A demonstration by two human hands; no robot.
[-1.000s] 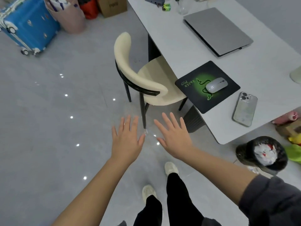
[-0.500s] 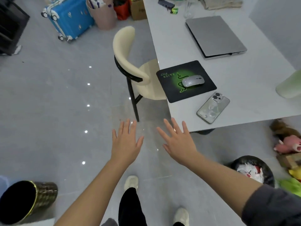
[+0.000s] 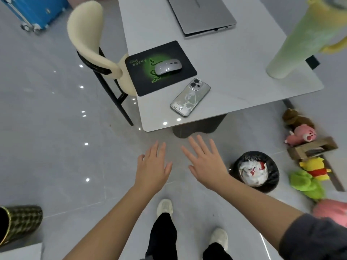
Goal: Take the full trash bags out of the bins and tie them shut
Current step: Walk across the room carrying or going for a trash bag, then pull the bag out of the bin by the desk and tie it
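Note:
A round bin lined with a black trash bag [image 3: 271,167] stands on the floor at the right, below the table's near corner; white and red crumpled trash [image 3: 252,171] fills it. My right hand [image 3: 205,163] hovers flat, fingers spread, just left of that bin and apart from it. My left hand [image 3: 153,167] is held out beside it, also flat and holding nothing. A second bin with a gold and black houndstooth pattern [image 3: 22,221] lies at the lower left edge, its dark mouth partly cut off.
A white table [image 3: 244,91] carries a phone [image 3: 190,97], a mouse pad [image 3: 142,85] with mouse, a laptop [image 3: 201,14] and a green cup [image 3: 300,40]. A cream chair [image 3: 88,42] stands at its left. Plush toys [image 3: 304,136] and a cardboard box [image 3: 311,148] crowd the right floor. A blue suitcase [image 3: 37,10] sits far left.
My view has moved toward the table's near corner and the lined bin. The bin now sits closer to my right hand. Both hands stay flat and spread.

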